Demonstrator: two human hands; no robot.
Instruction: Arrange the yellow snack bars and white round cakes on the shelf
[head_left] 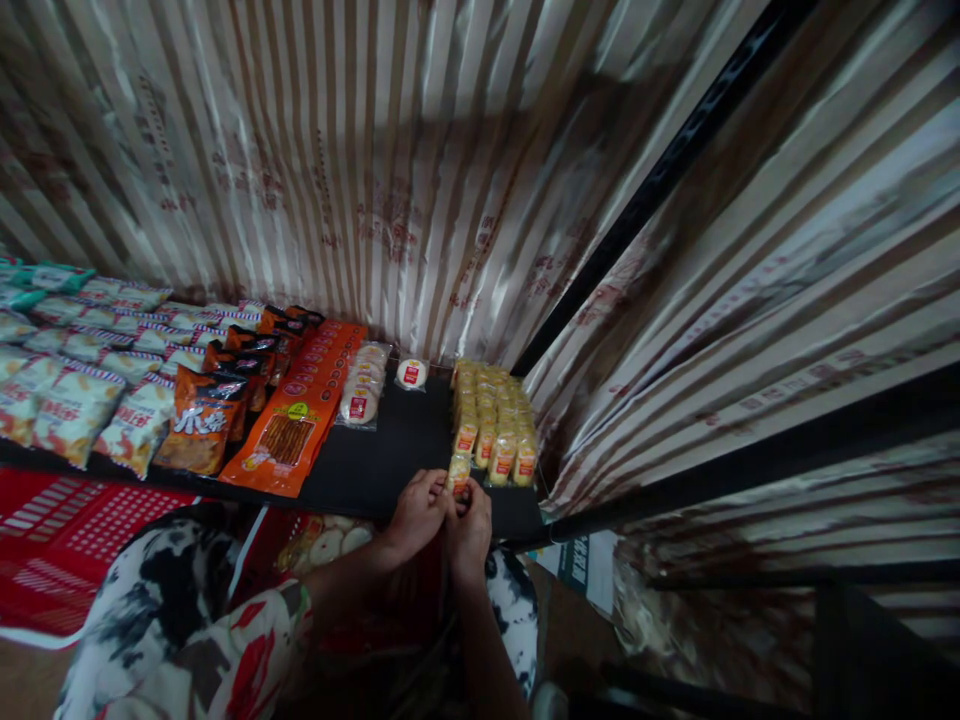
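My left hand (417, 512) and my right hand (469, 530) meet at the front edge of a black shelf (390, 450). Together they pinch a small yellow snack packet (458, 472) standing at the near end of the leftmost yellow row. Several rows of the same yellow packets (493, 420) run back from it toward the striped plastic sheet. A bare strip of shelf lies just left of my hands.
Round white cakes in clear wrap (363, 385) and one alone (411, 373) lie farther back. Orange snack bags (289, 420), dark orange bags (206, 415) and pale chip bags (75, 400) fill the left. A red crate (67, 540) sits below.
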